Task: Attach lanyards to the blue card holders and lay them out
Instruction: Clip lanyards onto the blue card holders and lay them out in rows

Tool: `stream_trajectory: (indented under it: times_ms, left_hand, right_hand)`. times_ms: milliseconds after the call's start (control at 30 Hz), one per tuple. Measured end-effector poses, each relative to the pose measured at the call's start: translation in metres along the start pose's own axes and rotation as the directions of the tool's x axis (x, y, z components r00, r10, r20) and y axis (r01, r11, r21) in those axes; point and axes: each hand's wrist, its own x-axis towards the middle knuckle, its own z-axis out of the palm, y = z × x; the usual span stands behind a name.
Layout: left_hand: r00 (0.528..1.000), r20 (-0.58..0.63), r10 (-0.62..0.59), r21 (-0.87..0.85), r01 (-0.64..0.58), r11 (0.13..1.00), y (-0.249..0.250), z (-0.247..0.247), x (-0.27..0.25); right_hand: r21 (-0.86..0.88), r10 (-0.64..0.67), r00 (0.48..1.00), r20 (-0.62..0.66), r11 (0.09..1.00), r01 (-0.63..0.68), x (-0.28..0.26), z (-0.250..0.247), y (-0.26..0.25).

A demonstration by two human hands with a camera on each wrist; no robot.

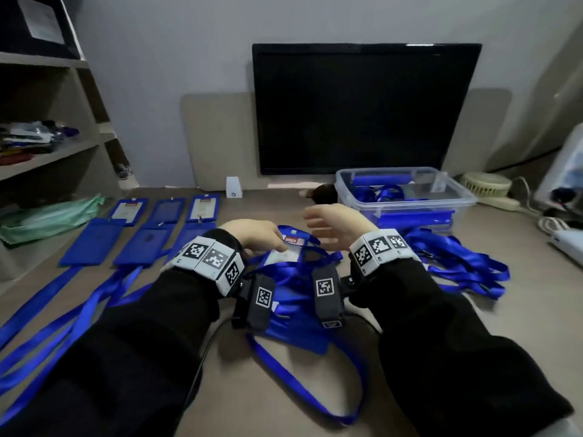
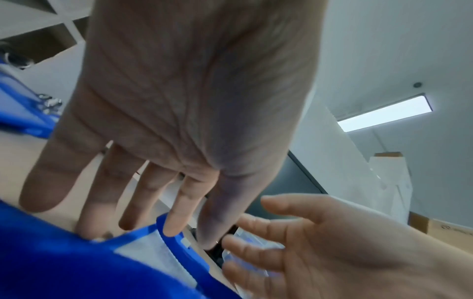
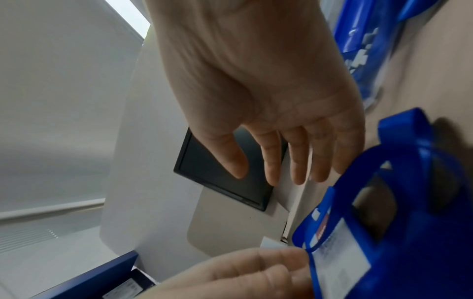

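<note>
A blue card holder (image 1: pixel 284 254) with a white card and a red label lies on the table between my hands, and a blue lanyard (image 1: pixel 315 392) loops around it toward me. My left hand (image 1: pixel 268 241) rests straight fingertips on the holder's top edge (image 2: pixel 176 240). My right hand (image 1: pixel 318 228) hovers open just right of the holder and holds nothing. The right wrist view shows the right hand (image 3: pixel 268 176) with spread fingers above the holder (image 3: pixel 340 261). Several finished holders (image 1: pixel 143 247) lie in rows at left, their lanyards (image 1: pixel 63 310) trailing toward me.
A clear plastic bin (image 1: pixel 407 190) with blue lanyards and holders stands at back right. A pile of loose lanyards (image 1: pixel 457 260) lies in front of it. A dark monitor (image 1: pixel 362 108) leans on the wall. Shelves and a green bag (image 1: pixel 47 219) are at left, a small fan (image 1: pixel 485 184) at far right.
</note>
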Motion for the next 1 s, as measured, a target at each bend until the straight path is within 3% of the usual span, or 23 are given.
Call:
stream_trajectory:
  times_ms: [200, 333, 467, 600, 800, 900, 1000]
  left_hand:
    - [0.999, -0.011, -0.029, -0.418, 0.022, 0.908, -0.013, -0.003, 0.031]
    - [0.987, -0.158, -0.019, -0.646, -0.089, 0.758, -0.022, -0.003, 0.042]
    - [0.952, -0.306, 0.018, -0.612, -0.211, 0.762, -0.012, -0.003, 0.043]
    - [0.918, -0.397, 0.001, -0.592, -0.257, 0.764, -0.011, -0.006, 0.043]
    - [0.774, -0.624, -0.111, -0.605, -0.389, 0.695, -0.017, -0.027, 0.031]
    - [0.717, -0.694, -0.068, -0.548, -0.464, 0.696, -0.015, -0.033, 0.025]
    - [0.706, -0.707, 0.043, -0.51, -0.551, 0.661, -0.006, -0.033, 0.02]
  right_hand:
    - [0.035, 0.056, 0.997, 0.047, 0.998, -0.058, 0.007, -0.001, 0.008]
    - [0.119, -0.002, 0.998, 0.063, 0.993, -0.006, 0.016, -0.001, 0.006]
    - [0.223, -0.083, 0.996, 0.024, 0.972, 0.076, 0.028, -0.005, 0.002]
    - [0.261, -0.105, 0.995, 0.004, 0.96, 0.1, 0.03, -0.012, 0.001]
    - [0.326, -0.171, 0.984, -0.04, 0.929, 0.175, 0.025, -0.025, -0.007]
    - [0.305, -0.223, 0.975, -0.023, 0.927, 0.219, 0.019, -0.023, -0.012]
    - [0.221, -0.267, 0.964, -0.011, 0.939, 0.263, 0.017, -0.019, -0.011]
